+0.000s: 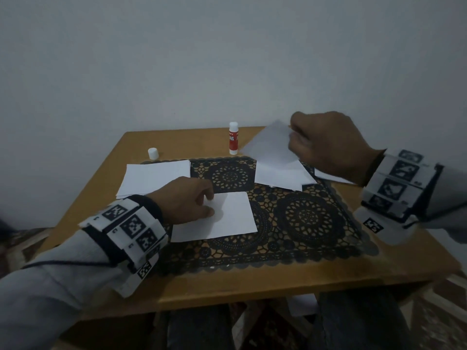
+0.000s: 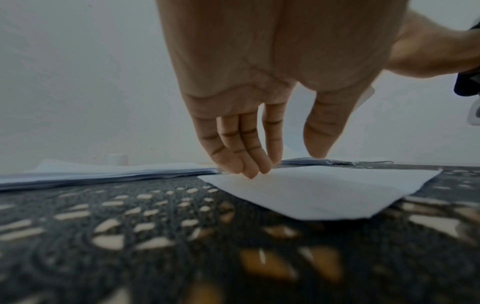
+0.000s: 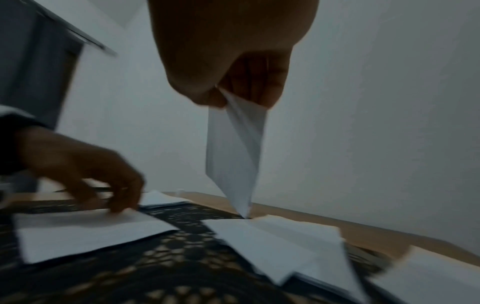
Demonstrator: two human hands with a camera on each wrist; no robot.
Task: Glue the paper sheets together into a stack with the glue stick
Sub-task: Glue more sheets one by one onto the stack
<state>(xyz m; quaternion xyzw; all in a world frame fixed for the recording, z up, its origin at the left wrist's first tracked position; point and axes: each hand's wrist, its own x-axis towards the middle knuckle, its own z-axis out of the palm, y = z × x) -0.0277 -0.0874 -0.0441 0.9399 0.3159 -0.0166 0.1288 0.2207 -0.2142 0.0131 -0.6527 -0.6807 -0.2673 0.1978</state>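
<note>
On the wooden worktop (image 1: 252,286), the left hand (image 1: 182,198) presses straight fingers (image 2: 249,162) on a flat white sheet (image 1: 222,218) over the black lace mat (image 1: 303,223). At twelve o'clock the cylindrical glue stick (image 1: 233,138) stands uncapped. At two o'clock the right hand (image 1: 328,145) pinches a limp lifted sheet (image 1: 270,145).

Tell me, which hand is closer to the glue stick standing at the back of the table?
The right. The right hand is up beside the glue stick, pinching a lifted sheet. The left hand is nearer the person, fingertips on the paper lying flat.
</note>
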